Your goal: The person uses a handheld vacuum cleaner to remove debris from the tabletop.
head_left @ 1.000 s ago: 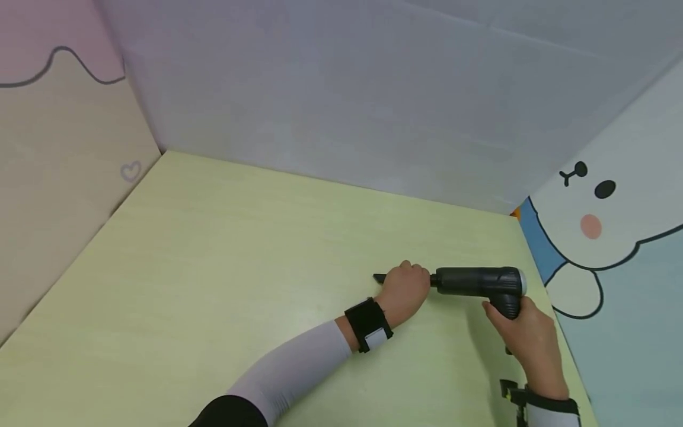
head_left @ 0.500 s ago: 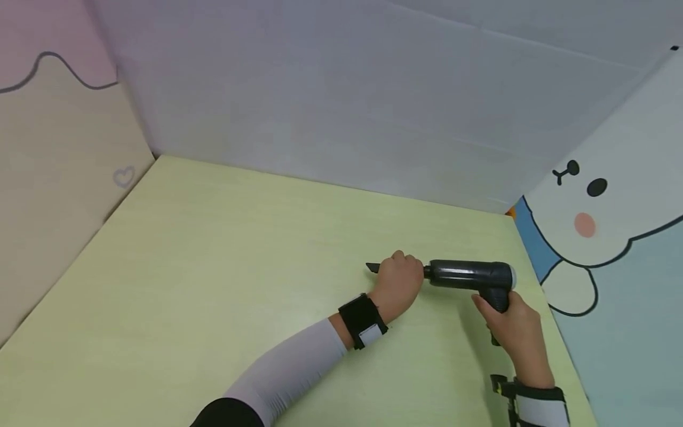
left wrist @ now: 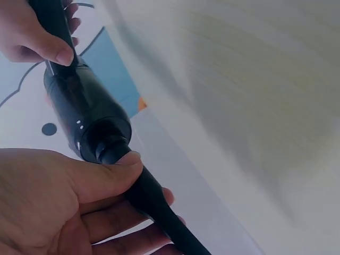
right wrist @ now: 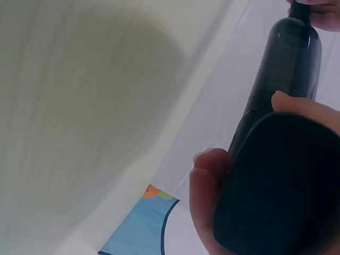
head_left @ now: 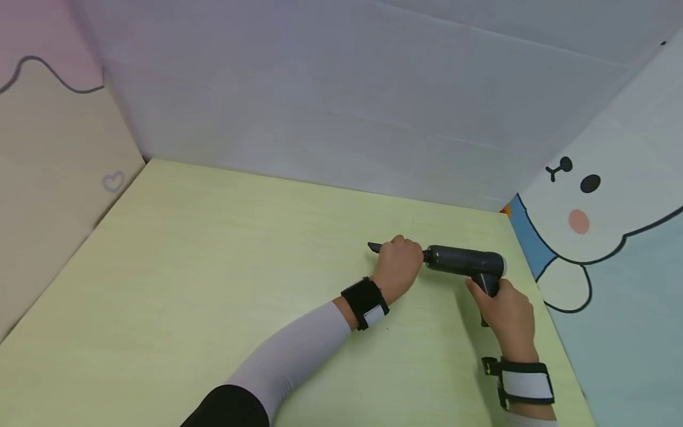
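A black, pistol-shaped handheld vacuum cleaner (head_left: 461,260) is held over the right part of the table in the head view. My right hand (head_left: 507,314) grips its handle, whose lower end pokes out below the fingers. At the front of the body, my left hand (head_left: 397,267) holds the narrow black nozzle (left wrist: 169,220). The slanted nozzle tip sticks out left past the knuckles. In the left wrist view, the thumb presses the nozzle right beside the collar where it meets the body. The dark butt of the handle (right wrist: 281,186) fills much of the right wrist view.
The pale yellow table (head_left: 240,267) carries the tool's shadow. A grey-white panel (head_left: 320,95) closes off the back. Side panels stand at left and right, the right panel (head_left: 635,279) bearing a cartoon animal. Black straps circle both wrists.
Both hands and the vacuum have shifted up and slightly left in the head view, and the body has tilted a little. The walls have also slid slightly left. Both grips stay the same.
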The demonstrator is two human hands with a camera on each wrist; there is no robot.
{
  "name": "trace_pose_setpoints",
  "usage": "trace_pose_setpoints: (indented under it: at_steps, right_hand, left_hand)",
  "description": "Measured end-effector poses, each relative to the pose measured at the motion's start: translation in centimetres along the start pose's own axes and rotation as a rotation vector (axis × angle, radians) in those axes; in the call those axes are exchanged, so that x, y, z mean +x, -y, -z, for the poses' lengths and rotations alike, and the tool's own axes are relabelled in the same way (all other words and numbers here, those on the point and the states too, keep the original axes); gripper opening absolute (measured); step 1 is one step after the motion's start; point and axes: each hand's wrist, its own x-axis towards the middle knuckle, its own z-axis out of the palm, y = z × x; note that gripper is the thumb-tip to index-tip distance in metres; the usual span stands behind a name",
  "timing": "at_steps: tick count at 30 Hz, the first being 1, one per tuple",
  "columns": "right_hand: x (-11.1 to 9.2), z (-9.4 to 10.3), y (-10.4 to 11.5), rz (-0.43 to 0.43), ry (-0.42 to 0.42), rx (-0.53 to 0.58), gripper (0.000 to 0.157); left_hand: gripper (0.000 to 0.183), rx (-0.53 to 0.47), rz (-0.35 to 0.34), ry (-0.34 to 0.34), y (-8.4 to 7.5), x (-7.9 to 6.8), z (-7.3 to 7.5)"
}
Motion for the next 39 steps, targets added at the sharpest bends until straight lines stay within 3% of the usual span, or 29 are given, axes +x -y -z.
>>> trace_pose_setpoints:
  at_steps: [8,17,24,33,39]
  right_hand:
    - [3.3,-0.3,-1.8,0.017,-0.013,-0.068,0.064]
    - [6.1,-1.1,-2.9,0.019,0.093,-0.096,0.070]
    - [7.4,-1.0,-2.6,0.032,0.135,-0.126,0.075]
    - [7.9,-0.8,-2.6,0.042,0.159,-0.148,0.082]
    - [8.2,-0.9,-2.7,0.018,0.226,-0.159,0.081]
  left_hand:
    - [0.014,-0.042,-0.058,0.007,-1.0,3.1,-1.6]
    - [0.021,-0.045,-0.090,0.101,-1.5,5.3,-3.7]
    - [0.018,-0.058,-0.093,0.161,-1.5,6.1,-4.6]
    - [0.014,-0.060,-0.089,0.179,-1.5,6.3,-4.6]
    - [0.015,-0.063,-0.085,0.189,-1.8,6.3,-4.6]
